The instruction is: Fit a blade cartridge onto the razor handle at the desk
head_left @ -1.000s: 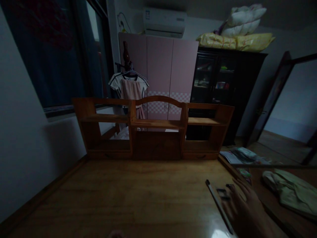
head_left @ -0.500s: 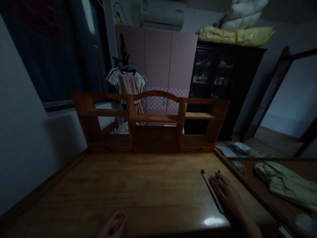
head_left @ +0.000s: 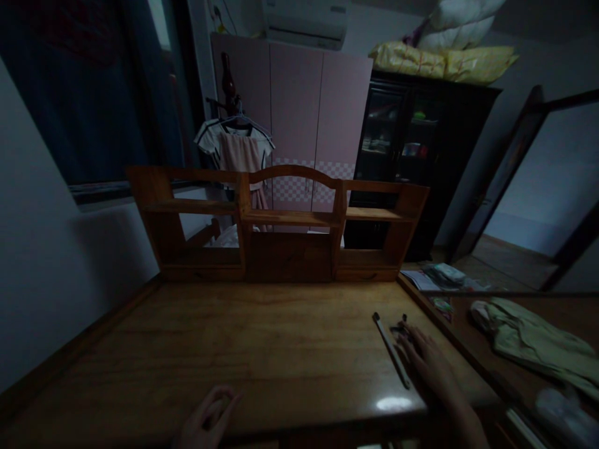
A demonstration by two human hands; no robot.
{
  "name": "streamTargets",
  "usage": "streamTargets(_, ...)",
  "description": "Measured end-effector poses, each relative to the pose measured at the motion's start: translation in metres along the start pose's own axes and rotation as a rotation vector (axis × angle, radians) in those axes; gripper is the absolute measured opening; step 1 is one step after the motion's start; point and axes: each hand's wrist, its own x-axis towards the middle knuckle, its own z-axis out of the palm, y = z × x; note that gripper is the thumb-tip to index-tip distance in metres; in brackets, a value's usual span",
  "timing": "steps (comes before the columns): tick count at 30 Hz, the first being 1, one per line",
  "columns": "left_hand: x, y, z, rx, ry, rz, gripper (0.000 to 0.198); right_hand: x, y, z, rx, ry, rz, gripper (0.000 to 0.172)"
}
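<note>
On the right part of the wooden desk (head_left: pixel 262 337) lies a long slim pale stick (head_left: pixel 392 351) with a dark tip and what looks like a small hole at its near end. Just right of it, my right hand (head_left: pixel 428 358) rests low with its fingers bent onto a small dark object (head_left: pixel 399 328). The fingers hide most of that object, so its kind cannot be made out. Near the front edge, my left hand (head_left: pixel 208 418) is loosely curled, thumb close to the fingertips, with nothing visible in it.
A wooden shelf unit (head_left: pixel 287 218) stands along the desk's back edge. A wall (head_left: pixel 42 262) borders the left side. Beyond the right rim, a lower surface holds a pale green cloth (head_left: pixel 533 333), papers and a clear plastic bag (head_left: pixel 561 408). A pink wardrobe (head_left: pixel 294 100) stands behind.
The camera view has shifted slightly. My right hand's fingers have drawn back a little, showing more of the small dark object. My left hand stays curled; the stick lies as before.
</note>
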Motion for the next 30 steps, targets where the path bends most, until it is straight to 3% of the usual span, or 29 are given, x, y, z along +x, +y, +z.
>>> streamTargets(4, -0.002, 0.014, 0.000, 0.018, 0.052, -0.032, 0.043, -0.007, -0.026, -0.007, 0.061, -0.072, -0.033, 0.045)
streamTargets(9, -0.002, 0.012, 0.001, 0.019, 0.018, -0.049, 0.046, -0.018, -0.051, -0.009, 0.085, -0.120, -0.093, 0.041)
streamTargets(16, -0.002, 0.009, 0.006, -0.011, 0.045, -0.060, 0.048, -0.014, -0.045, -0.003, 0.075, -0.080, -0.079, 0.046)
streamTargets(23, -0.003, -0.009, 0.007, -0.018, -0.035, -0.081, 0.047, -0.005, -0.041, -0.007, 0.088, -0.090, -0.031, 0.054)
streamTargets(27, -0.003, -0.008, 0.007, -0.017, -0.031, -0.064, 0.047, 0.001, -0.041, -0.018, 0.234, -0.117, -0.134, 0.044)
streamTargets(30, -0.003, 0.001, 0.006, -0.023, 0.000, -0.042, 0.050, 0.004, -0.039, -0.028, 0.344, -0.138, -0.133, 0.038)
